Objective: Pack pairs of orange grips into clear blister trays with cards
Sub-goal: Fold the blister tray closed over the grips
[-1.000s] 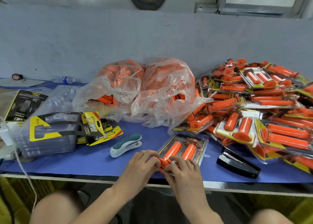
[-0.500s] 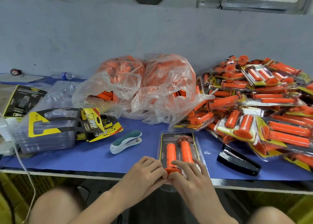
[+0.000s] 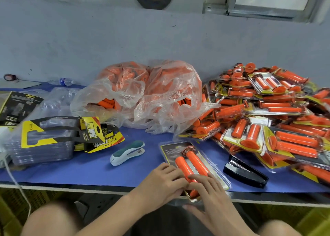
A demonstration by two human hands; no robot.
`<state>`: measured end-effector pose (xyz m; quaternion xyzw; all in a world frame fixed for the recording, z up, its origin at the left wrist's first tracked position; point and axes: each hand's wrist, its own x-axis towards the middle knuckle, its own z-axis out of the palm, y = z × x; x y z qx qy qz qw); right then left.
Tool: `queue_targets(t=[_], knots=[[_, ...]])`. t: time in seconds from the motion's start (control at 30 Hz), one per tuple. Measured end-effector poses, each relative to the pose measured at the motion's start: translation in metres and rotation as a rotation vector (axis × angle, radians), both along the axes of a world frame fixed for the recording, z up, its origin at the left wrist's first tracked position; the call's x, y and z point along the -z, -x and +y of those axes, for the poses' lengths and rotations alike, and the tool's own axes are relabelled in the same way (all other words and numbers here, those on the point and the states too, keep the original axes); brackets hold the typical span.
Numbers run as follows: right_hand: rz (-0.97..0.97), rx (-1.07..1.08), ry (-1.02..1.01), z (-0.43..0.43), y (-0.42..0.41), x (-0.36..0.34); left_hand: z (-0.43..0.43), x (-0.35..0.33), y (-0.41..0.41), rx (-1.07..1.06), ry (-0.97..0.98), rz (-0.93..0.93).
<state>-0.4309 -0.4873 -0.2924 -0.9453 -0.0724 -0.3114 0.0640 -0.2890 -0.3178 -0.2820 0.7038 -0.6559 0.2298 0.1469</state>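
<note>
Reading "PROTAPER" on yellow-black cards point(image 3: 92, 134); left hand point(image 3: 160, 184), right hand point(image 3: 212, 196) both pinching glossy clear blister tray point(image 3: 210, 166) holding two ribbed orange grips point(image 3: 193, 163).

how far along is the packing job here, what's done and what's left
Done: a big pile of packed blister packs on the right. In hand: the left hand and right hand press on the near end of one pack holding two orange grips, at the table edge. Left: plastic bags of loose grips, a stack of empty clear trays and printed cards. Plenty remains.
</note>
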Motion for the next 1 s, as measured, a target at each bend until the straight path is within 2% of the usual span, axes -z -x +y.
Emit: queue_targets(t=[0.13,0.23,0.37,0.57,0.83,0.9,1.0], knots=[[-0.066,0.008,-0.015,-0.003,0.005,0.004,-0.015,-0.003,0.010,0.055,-0.011,-0.066],[-0.062,0.034,0.032,-0.009,0.009,0.006,-0.014,-0.006,-0.001,-0.005,-0.041,-0.123],[-0.068,0.085,0.027,-0.030,0.011,0.003,-0.004,-0.007,-0.026,-0.104,0.019,-0.010],[0.088,0.203,0.069,-0.037,-0.007,-0.001,0.010,0.001,-0.046,-0.216,0.023,0.019],[0.138,0.037,-0.135,-0.044,-0.038,-0.001,0.023,0.000,-0.069,-0.259,0.058,0.033],[0.140,0.046,-0.155,-0.050,-0.044,-0.003,0.031,0.000,-0.080,-0.370,0.133,0.042],[0.137,0.045,-0.116,-0.055,-0.058,-0.005,0.044,-0.004,-0.100,-0.676,0.147,0.137]])
